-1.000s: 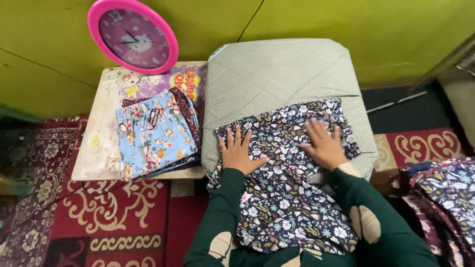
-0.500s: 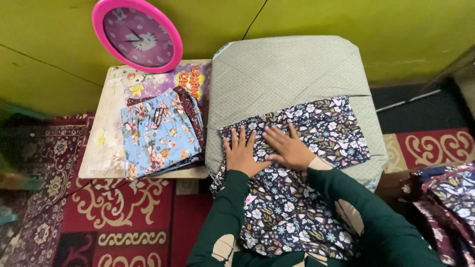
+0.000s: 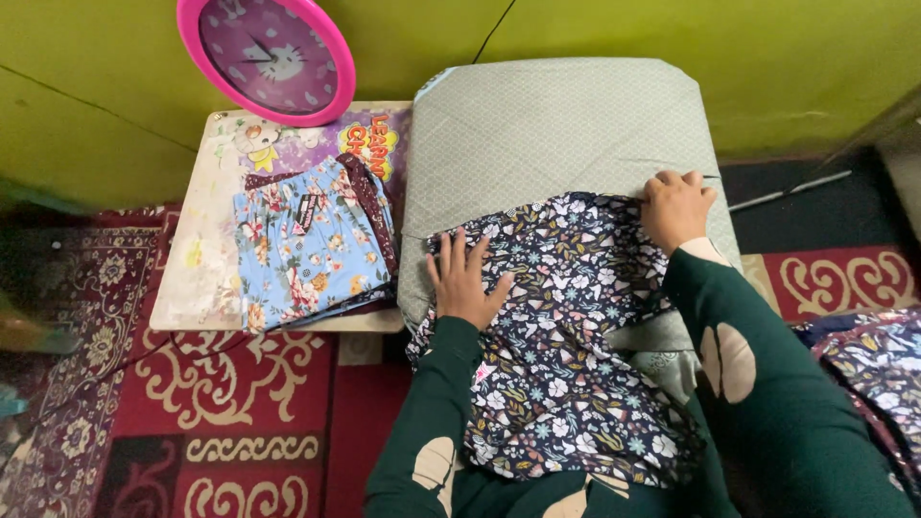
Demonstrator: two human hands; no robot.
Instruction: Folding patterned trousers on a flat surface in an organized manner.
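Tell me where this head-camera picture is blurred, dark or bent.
Head view: even indoor light, with no strong glare; the hands, left and right, and the dark flowered cloth are sharp; the far left edge by the red carpet is smeared; the right corner by the cloth pile is dim; the wide lens bows the green wall.

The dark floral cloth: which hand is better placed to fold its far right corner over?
Probably the right hand: it already grips the far right edge of the dark floral cloth. The left hand lies flat on the near left part, pinning it to the grey cushion.
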